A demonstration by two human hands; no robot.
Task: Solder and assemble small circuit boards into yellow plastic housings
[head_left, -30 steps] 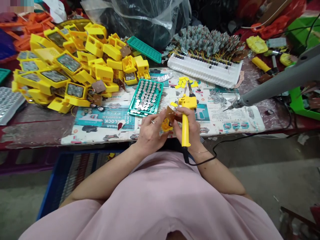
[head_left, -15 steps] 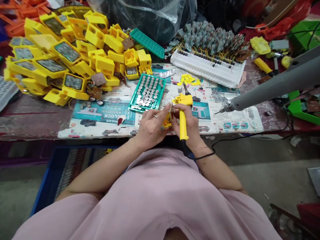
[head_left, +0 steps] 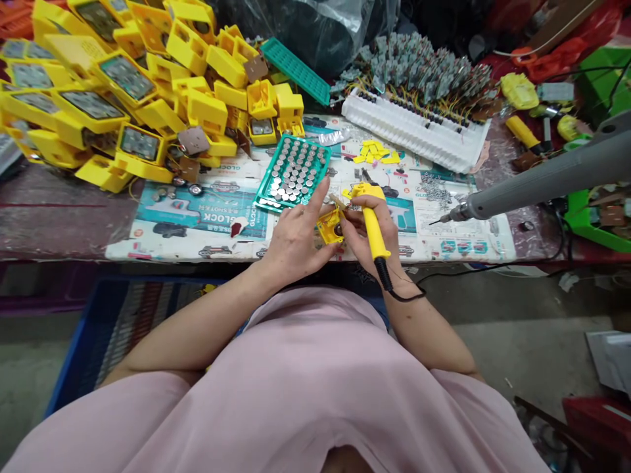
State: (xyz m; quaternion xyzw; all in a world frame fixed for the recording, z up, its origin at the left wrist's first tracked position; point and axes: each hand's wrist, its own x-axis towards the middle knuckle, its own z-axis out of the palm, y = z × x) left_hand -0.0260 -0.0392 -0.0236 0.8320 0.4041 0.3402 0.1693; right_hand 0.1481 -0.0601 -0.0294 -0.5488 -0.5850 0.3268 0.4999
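Note:
My right hand (head_left: 377, 226) is wrapped round a yellow soldering iron (head_left: 376, 233), its metal tip pointing away from me and its black cord running down past my wrist. Some right fingertips reach the right side of a small yellow plastic casing (head_left: 329, 227) with a dark round part inside. My left hand (head_left: 294, 240) is beside the casing, index finger stretched forward and thumb near its lower edge, the two spread apart. Whether the other left fingers touch the casing is hidden. Beyond the left hand lies a green tray (head_left: 259, 200) of round silver button cells (head_left: 290, 172).
Yellow housings (head_left: 142, 98) are heaped at left. A white foam rack (head_left: 414, 135) holds wired circuit boards (head_left: 419, 72). Small yellow pieces (head_left: 375, 152) lie ahead. A grey electric screwdriver (head_left: 532, 187) hangs at right, near a green bin (head_left: 586, 223).
My left index finger and thumb have spread apart, bringing the casing into fuller view. My right hand and the soldering iron have shifted slightly right. The view has moved a little.

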